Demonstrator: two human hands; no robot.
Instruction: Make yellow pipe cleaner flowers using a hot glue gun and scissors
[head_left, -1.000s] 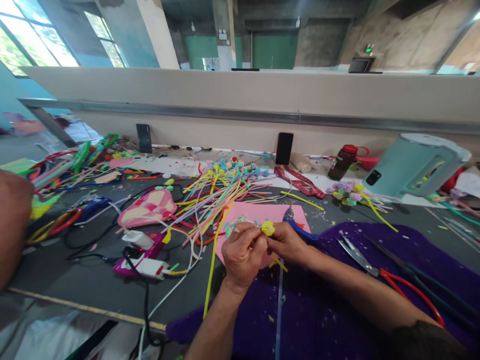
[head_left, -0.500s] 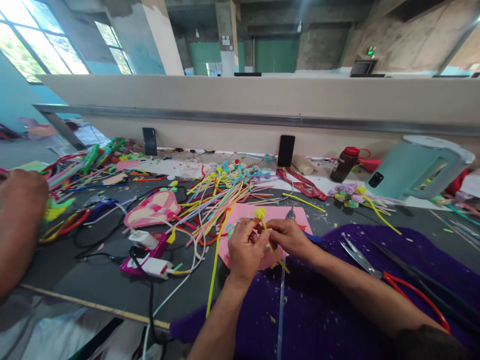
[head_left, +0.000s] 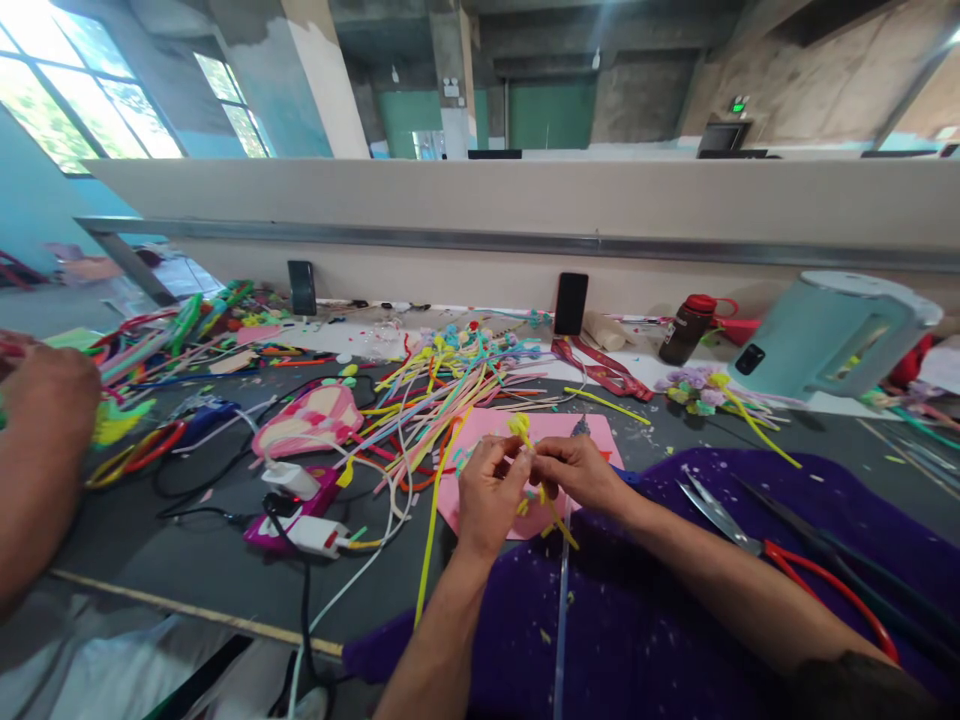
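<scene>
Currently, one small yellow flower (head_left: 519, 427) is in work, held up over a pink sheet (head_left: 452, 505) at the middle of the surface (head_left: 217, 590). Left hand (head_left: 487, 490): closed, thumb and fingers pinching just below the bloom. Right hand (head_left: 579, 478): closed, fingertips meeting the left at the same spot; exact grip partly hidden by the fingers.

Progress, as judged: bloom has a rounded, gathered shape, so forming looks well along; join below it appears unfinished, since both hands are busy there. A yellow strand (head_left: 560, 522) emerges below the right hand; its link to the bloom is covered. Behind lies a heap of coloured flowers and stems (head_left: 450, 370), apparently finished pieces among loose strands.

Surroundings: pliers (head_left: 581, 427), partly hidden behind the right hand; a clear rod (head_left: 561, 625) on purple cloth (head_left: 637, 620); red-handled scissors (head_left: 814, 575) to the right. Long yellow strip (head_left: 426, 550) runs close beside the left forearm. White cables and a power strip (head_left: 330, 495) crowd the left side, a possible snag. Another person's arm (head_left: 45, 440) reaches in at far left, well apart.
</scene>
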